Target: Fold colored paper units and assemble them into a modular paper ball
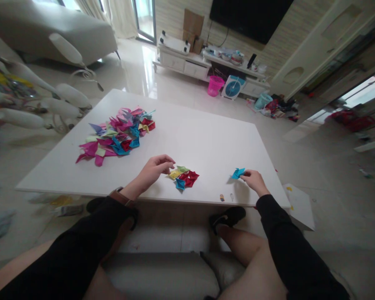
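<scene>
the right hand holds a bright turquoise-blue folded paper piece in a narrow pinch, thumb and fingertips on its right end. the piece looks small and angular, with crisp creases and pointed corners, its far end sticking out toward the left; it is at the right part of the white table, near the front edge. the left hand has its fingers loosely bent and slightly parted, nothing seen between them, just beside a small cluster of folded pieces in 4 colours: yellow, light green, deep red and blue. whether it touches the yellow paper cannot be told. a larger, jumbled heap lies farther left, mostly magenta and pink, with blue, red, lilac and pale green among it.
</scene>
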A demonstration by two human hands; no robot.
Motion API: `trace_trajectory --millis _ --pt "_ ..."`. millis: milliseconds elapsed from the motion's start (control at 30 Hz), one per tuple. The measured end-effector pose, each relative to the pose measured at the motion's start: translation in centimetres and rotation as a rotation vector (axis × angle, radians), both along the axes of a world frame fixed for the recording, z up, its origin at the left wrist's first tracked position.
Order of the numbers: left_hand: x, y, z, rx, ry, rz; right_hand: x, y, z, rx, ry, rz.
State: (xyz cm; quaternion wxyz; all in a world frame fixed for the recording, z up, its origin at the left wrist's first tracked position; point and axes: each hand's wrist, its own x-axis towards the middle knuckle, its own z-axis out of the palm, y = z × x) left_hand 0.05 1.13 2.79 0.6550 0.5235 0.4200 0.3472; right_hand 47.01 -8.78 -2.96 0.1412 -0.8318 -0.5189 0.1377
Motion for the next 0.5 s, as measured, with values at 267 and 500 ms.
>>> trace_trajectory --millis 267,500 --pt "-0.3 0.0 -0.3 -0.001 0.006 -0.002 -2.8 0.2 0.1 -0.105 -0.093 0.107" --pt "-0.2 -0.1 -0.2 -0.007 0.011 -0.004 -2.7 0.1 1.0 -0.108 -0.142 0.121"
